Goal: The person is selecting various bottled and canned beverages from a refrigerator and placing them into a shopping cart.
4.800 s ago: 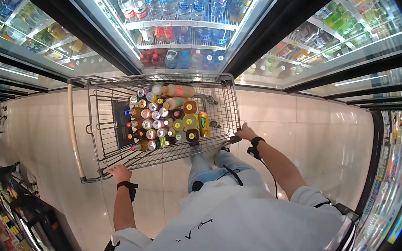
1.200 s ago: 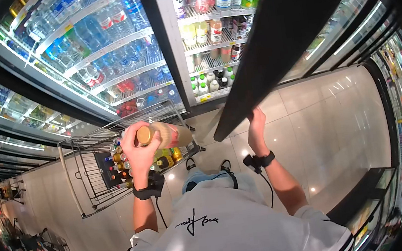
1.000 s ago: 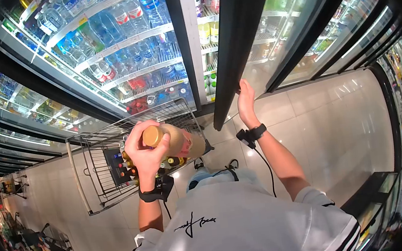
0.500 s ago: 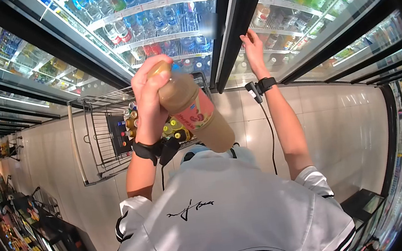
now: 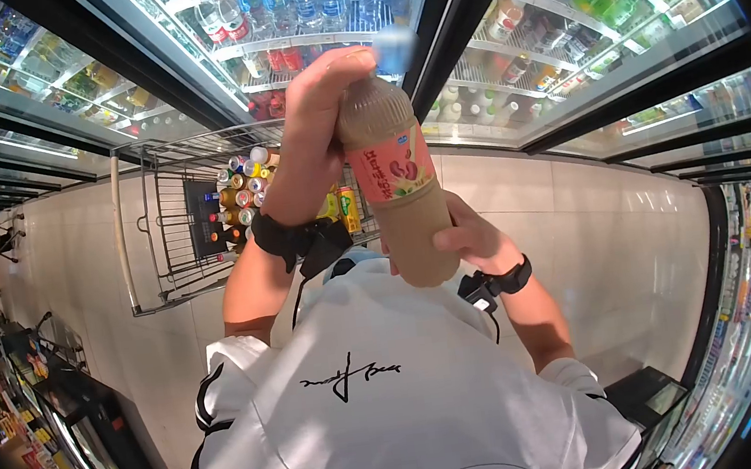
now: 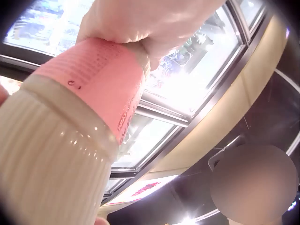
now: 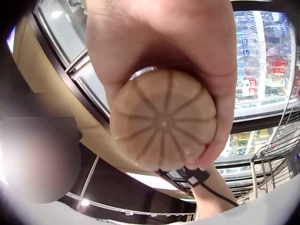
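Note:
A large beige bottle [image 5: 393, 163] with a pink label is held tilted in front of the chest in the head view. My left hand [image 5: 318, 121] grips its upper end, covering the cap. Around its lower end curl the thumb and fingers of my right hand [image 5: 478, 237]. The left wrist view shows the bottle's ribbed part [image 6: 51, 154] and pink label close up. In the right wrist view the grooved round base [image 7: 164, 119] faces the camera, with my right hand [image 7: 164, 37] round it.
A shopping cart [image 5: 124, 235] with several cans and bottles stands beyond my left arm. Glass-doored drink coolers [image 5: 428, 43] line the far side, their doors closed at the right. Packed shelves [image 5: 743, 285] run along the right edge, and a dark case [image 5: 106, 432] stands at left.
My right hand has left the cooler door, which has swung closed, and has taken hold of the bottle's lower end. The left hand has raised the bottle and brought it rightward.

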### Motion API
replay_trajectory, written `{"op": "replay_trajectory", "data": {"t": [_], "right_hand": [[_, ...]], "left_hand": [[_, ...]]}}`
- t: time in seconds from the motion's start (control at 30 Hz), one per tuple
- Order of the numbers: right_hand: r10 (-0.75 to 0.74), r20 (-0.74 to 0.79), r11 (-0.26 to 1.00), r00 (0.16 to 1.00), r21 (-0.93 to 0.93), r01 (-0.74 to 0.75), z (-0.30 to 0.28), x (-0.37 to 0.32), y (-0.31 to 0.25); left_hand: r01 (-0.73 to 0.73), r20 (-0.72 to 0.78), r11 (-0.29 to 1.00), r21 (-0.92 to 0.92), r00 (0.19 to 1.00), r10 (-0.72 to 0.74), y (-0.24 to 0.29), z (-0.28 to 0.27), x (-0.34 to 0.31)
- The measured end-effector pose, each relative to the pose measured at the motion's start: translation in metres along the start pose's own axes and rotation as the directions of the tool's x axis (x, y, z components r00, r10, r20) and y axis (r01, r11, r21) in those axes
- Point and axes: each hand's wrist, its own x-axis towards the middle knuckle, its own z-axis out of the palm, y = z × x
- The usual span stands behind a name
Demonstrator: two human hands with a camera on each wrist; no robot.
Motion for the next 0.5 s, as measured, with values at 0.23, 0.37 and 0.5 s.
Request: {"op": "replay_trajectory", "data": {"t": [0.23,0.37,0.5], "right_hand": [[-0.149,-0.163,0.925,0.975,0.325,0.196,0.022,-0.025,-0.014],[-0.175,-0.204,0.911,0.963,0.337,0.237,0.023,-0.031,-0.011],[-0.173,-0.167,0.895,0.971,0.386,0.225,0.027,-0.036,-0.009]], "left_hand": [[-0.065,0.23,0.998,-0.023,0.971,0.069,-0.026,-0.011,-0.006],[0.098,0.401,0.995,-0.022,0.912,-0.081,-0.042,-0.01,-0.014],[0.364,0.517,0.918,-0.158,0.823,-0.237,-0.045,-0.003,-0.036]]}}
